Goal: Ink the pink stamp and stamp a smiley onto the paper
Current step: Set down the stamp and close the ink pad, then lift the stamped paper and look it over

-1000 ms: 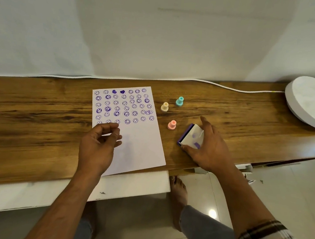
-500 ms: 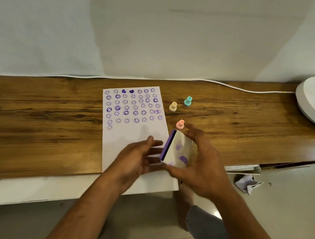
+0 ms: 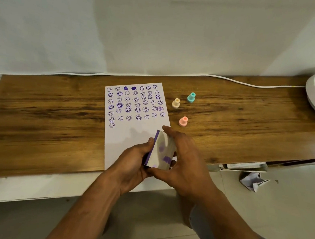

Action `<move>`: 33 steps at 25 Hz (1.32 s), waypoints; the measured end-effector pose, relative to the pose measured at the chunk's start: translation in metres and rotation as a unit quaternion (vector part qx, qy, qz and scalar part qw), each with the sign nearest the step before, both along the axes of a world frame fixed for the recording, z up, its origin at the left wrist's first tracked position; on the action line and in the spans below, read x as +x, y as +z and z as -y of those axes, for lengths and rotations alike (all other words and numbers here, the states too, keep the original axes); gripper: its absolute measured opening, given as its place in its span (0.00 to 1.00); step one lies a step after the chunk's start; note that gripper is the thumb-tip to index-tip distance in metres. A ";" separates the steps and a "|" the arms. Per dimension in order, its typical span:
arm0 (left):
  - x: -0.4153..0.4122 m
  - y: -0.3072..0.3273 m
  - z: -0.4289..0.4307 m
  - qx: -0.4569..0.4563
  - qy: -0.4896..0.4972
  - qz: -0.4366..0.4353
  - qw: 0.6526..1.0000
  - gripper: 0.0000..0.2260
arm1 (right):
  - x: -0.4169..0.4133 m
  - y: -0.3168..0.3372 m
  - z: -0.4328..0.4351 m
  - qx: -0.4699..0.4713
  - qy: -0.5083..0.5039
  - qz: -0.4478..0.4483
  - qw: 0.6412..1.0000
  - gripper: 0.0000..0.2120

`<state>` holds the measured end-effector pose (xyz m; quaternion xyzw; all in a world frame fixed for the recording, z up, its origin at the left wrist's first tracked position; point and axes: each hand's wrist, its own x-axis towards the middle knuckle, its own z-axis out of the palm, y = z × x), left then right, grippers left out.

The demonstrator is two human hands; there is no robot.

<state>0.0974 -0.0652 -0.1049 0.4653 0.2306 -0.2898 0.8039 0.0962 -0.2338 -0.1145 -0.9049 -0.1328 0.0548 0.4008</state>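
You are gripping the white, purple-edged ink pad case (image 3: 160,150) with both hands (image 3: 130,160) (image 3: 184,159), opening it; the pink plastic stamp (image 3: 183,121) needs fetching next.

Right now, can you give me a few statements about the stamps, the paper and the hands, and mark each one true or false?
1. Both hands, left and right, hold the ink pad case. True.
2. The pink stamp is pressed on the paper. False: it stands on the wooden table, right of the sheet.
3. Three small stamps stand on the table: pink, cream and teal. True.
4. The paper is blank. False: purple smileys cover its upper half.
5. The ink pad case lies flat on the table. False: it is held tilted above the paper's lower part.
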 end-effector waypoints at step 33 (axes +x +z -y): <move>-0.001 -0.036 -0.030 0.651 -0.046 0.111 0.749 0.43 | 0.019 -0.042 -0.025 -0.253 -0.017 0.016 0.967 0.28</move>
